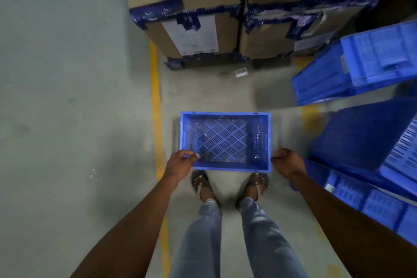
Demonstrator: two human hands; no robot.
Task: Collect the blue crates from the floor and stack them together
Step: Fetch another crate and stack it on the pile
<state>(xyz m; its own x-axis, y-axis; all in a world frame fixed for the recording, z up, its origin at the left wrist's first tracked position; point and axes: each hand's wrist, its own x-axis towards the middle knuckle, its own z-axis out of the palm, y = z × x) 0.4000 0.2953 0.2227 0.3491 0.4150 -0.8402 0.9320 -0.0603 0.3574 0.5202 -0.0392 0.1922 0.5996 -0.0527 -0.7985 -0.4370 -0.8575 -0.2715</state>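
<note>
Person's jeans-clad legs (pixel 228 239) and sandalled feet (pixel 203 184) stood on grey concrete floor (pixel 67 97). Just ahead, open-topped blue plastic crate with perforated base (pixel 225 140). Left hand (pixel 180 162) gripped near-left rim, fingers (pixel 191 155) curled over edge. Right hand (pixel 286 161) beside near-right corner, fingers curled; contact unclear. Other blue crates (pixel 361 133) stood right. Yellow floor line (pixel 155 101) ran left. Taped cardboard boxes (pixel 203 7) stood beyond.
</note>
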